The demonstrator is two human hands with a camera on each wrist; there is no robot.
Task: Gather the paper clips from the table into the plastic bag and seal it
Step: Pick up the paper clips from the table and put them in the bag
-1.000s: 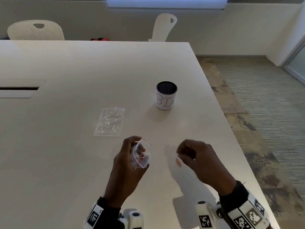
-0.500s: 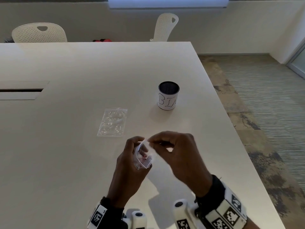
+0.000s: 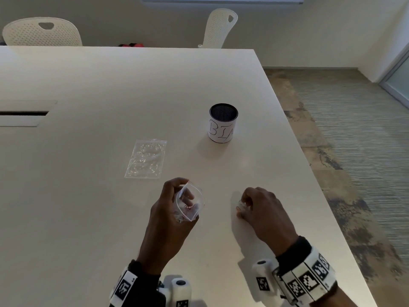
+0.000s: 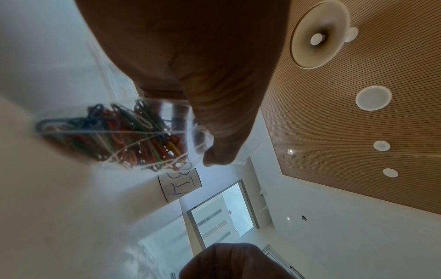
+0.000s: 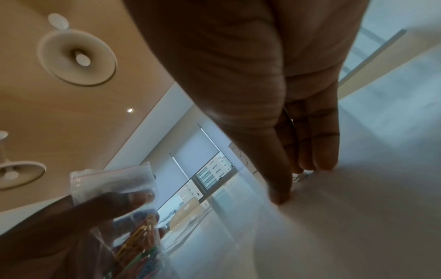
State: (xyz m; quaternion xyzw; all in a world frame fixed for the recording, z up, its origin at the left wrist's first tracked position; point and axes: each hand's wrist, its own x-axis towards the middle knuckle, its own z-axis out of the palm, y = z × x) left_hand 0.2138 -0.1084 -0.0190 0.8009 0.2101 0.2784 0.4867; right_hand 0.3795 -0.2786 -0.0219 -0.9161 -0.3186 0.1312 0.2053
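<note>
Many paper clips (image 4: 124, 136): inside plastic bag (image 3: 190, 203)
Left hand (image 3: 170, 209): grip curled round bag, mouth open
Right hand (image 3: 262, 209): fingertips on table (image 3: 88, 207), pinching a small clear item

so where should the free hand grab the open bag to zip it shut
Take the plastic bag by its zip strip at the mouth, which faces up and away from the person. The left hand already wraps the lower body where the paper clips sit, so the right hand would probably best come in from the right and pinch one end of the strip, then slide along it.
</note>
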